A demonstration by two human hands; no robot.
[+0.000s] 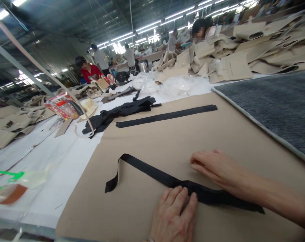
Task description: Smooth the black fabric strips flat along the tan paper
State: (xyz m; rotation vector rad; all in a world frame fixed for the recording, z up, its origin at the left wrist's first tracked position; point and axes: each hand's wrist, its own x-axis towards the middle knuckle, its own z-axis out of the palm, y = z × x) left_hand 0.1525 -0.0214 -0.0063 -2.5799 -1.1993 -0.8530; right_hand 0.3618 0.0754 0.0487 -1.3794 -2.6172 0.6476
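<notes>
Together, hands left [174, 215], right [215, 168] at strap [147, 169]

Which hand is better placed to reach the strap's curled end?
Probably the left hand: it lies on the strap, on the side toward the curled end. The right hand rests flat on the tan sheet beyond the strap, farther away.
</notes>
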